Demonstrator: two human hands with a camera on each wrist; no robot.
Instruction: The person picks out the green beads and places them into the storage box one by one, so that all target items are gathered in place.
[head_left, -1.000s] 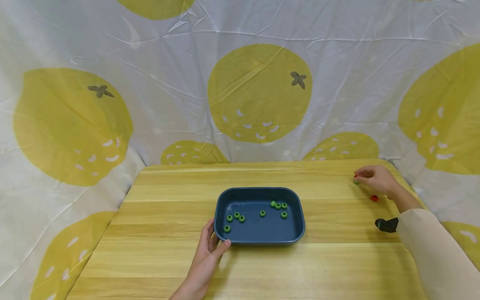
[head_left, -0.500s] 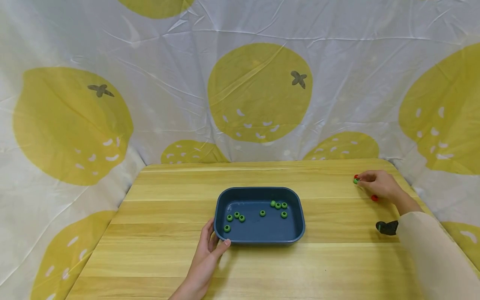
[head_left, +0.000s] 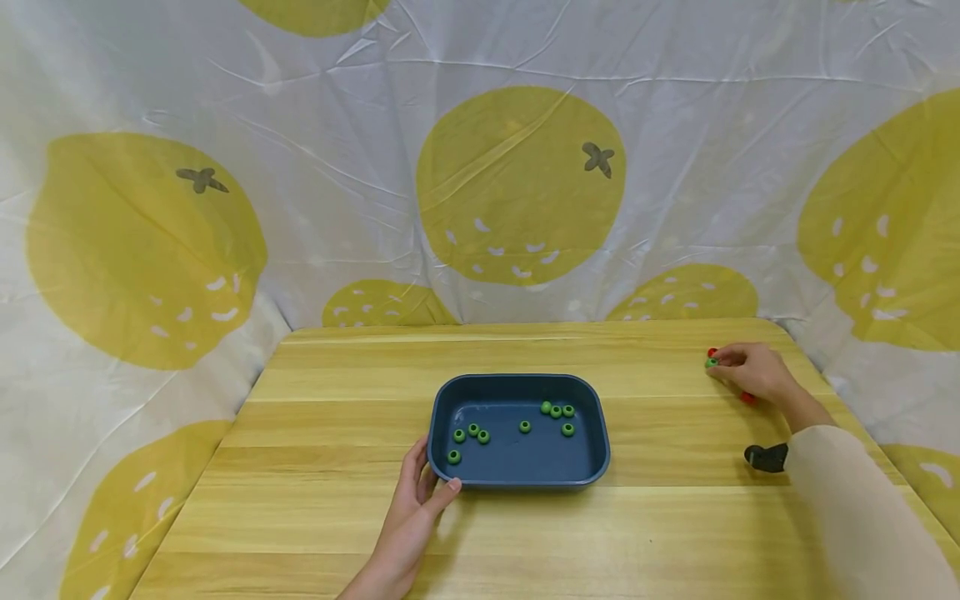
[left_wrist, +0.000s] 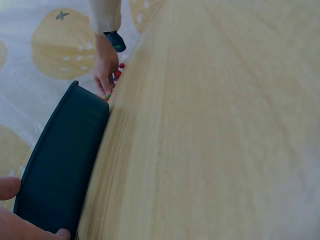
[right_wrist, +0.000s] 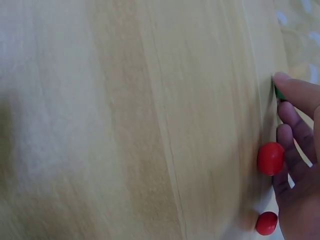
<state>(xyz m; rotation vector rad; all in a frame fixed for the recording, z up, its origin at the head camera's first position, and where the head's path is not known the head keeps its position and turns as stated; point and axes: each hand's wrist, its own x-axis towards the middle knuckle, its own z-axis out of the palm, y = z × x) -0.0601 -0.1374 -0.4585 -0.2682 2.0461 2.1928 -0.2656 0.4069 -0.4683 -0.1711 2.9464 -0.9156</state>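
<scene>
My left hand (head_left: 408,512) grips the front left corner of a dark blue rectangular tray (head_left: 517,483), thumb on the rim and fingers along the side wall. Several round green beads (head_left: 525,427) with dark holes lie scattered inside it. At the table's far right, my right hand (head_left: 756,372) pinches another green bead (right_wrist: 279,93) between thumb and fingertip, low at the tabletop. Just behind that bead is a red bead (head_left: 712,352). A second red bead (head_left: 747,398) lies under the hand, partly covered. The right wrist view shows a larger-looking red bead (right_wrist: 270,158) beside the curled fingers.
The light wooden table (head_left: 337,475) reaches to a white cloth (head_left: 360,167) with yellow lemon prints hanging behind it. A black device (head_left: 767,457) sits at the right sleeve's cuff. Left of the right hand, bare tabletop separates it from the tray.
My right hand has shifted slightly and its thumb and fingertip now pinch the green bead near the rear red one. The sleeve has moved a little left. Tray and left hand stay still.
</scene>
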